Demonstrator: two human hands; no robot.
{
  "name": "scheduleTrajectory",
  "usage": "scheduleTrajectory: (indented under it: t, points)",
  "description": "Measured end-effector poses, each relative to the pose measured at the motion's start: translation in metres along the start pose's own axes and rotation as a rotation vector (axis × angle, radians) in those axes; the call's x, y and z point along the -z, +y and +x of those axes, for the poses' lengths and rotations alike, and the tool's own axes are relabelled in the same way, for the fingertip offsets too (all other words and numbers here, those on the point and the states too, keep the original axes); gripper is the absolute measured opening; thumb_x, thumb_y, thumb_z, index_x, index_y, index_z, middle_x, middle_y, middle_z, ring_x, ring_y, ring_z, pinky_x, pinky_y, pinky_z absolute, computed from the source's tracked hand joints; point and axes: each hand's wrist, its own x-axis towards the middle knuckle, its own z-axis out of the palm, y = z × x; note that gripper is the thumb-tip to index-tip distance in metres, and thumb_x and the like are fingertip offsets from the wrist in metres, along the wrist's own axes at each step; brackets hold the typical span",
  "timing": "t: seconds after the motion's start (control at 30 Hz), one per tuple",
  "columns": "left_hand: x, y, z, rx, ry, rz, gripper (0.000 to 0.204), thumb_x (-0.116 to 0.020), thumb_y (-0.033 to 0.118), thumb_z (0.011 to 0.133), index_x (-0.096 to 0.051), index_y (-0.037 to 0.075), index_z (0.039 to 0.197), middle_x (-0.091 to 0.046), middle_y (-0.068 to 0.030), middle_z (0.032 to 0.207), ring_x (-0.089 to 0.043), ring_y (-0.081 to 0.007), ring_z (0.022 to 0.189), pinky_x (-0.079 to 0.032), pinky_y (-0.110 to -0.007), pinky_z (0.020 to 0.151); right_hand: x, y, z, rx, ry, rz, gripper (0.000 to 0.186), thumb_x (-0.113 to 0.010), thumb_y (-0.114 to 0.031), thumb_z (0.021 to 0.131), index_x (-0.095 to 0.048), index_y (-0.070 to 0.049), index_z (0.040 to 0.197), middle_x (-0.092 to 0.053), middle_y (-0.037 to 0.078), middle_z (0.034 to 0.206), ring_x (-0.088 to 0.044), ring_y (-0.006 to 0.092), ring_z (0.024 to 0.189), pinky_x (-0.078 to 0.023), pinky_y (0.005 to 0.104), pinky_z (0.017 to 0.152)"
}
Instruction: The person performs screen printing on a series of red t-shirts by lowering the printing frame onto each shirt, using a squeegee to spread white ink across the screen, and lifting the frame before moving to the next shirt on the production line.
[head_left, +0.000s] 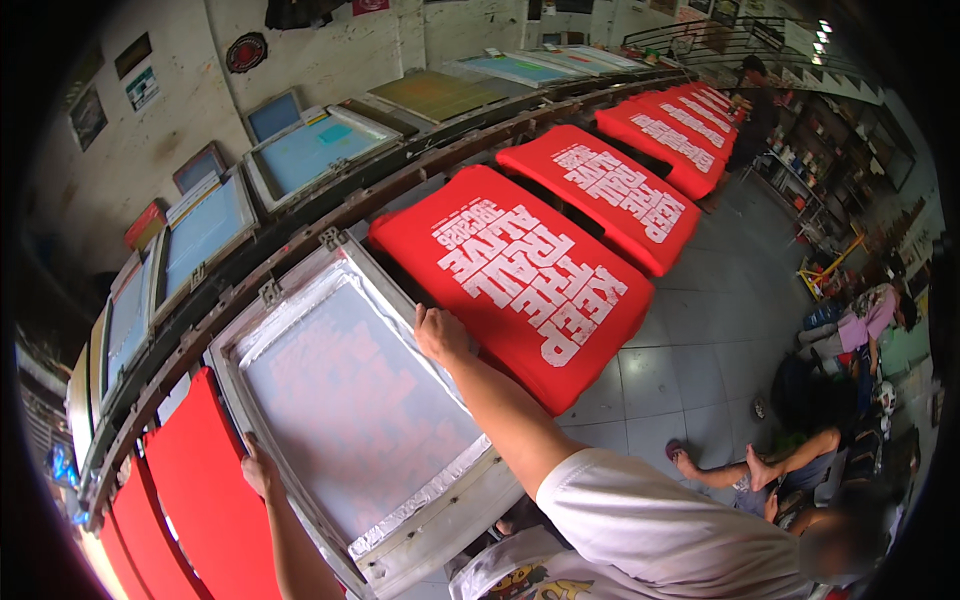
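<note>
"Grey mesh [360,400], taut in a rigid frame [432,530]: probably weighty, the mesh easily torn. Best taken by its sides?"

"Yes. The left hand [260,470] and right hand [440,335] look curled closed on opposite edges. It sits between plain red fabric [210,480] and printed red fabric [530,285]."

From where I stand, the boldest lettering is on the nearest red cloth [463,310], right of the frame's centre: stacked white block capitals, set aslant, with smaller lines and a number at their upper-left end. The same print stands on the second red cloth [515,160], above and to the right, and repeats down the row toward the upper right. Through the framed screen [350,400], left of centre, blocky shapes show too faintly to read. At upper left, the round wall sign [247,53] is too small to make out.
</note>
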Motion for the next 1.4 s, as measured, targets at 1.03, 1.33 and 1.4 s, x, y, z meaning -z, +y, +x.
scheduleTrajectory:
  t: [1.03, 1.33, 1.4]
  points:
    - [-0.004, 0.004, 0.002, -0.011, 0.015, 0.044, 0.101, -0.043, 0.086, 0.088, -0.074, -0.009, 0.099, -0.073, -0.0272, 0.099, -0.069, -0.0418, 0.097, -0.053, -0.053, 0.087, 0.009, 0.000, -0.005, -0.026, -0.014, -0.003, 0.062, -0.031, -0.040, 0.109, -0.076, 0.000, 0.093, -0.074, 0.026, 0.099, -0.073, 0.0405, 0.099, -0.058, 0.0468, 0.090]
    - [-0.007, 0.004, 0.006, 0.032, -0.044, 0.066, 0.100, -0.040, 0.084, 0.091, -0.074, -0.009, 0.100, -0.073, -0.0288, 0.101, -0.069, -0.0443, 0.100, -0.052, -0.054, 0.088, 0.006, 0.004, -0.002, -0.023, -0.007, -0.003, 0.061, -0.031, -0.039, 0.109, -0.076, 0.000, 0.093, -0.074, 0.026, 0.101, -0.073, 0.0399, 0.099, -0.057, 0.0475, 0.092]
    - [-0.004, 0.000, 0.008, 0.028, -0.040, 0.089, 0.101, -0.040, 0.085, 0.090, -0.074, -0.009, 0.099, -0.073, -0.0287, 0.101, -0.069, -0.0442, 0.100, -0.053, -0.054, 0.087, 0.007, -0.001, -0.004, -0.023, -0.024, 0.014, 0.062, -0.031, -0.039, 0.109, -0.076, 0.000, 0.093, -0.074, 0.026, 0.101, -0.073, 0.0399, 0.098, -0.057, 0.0472, 0.091]
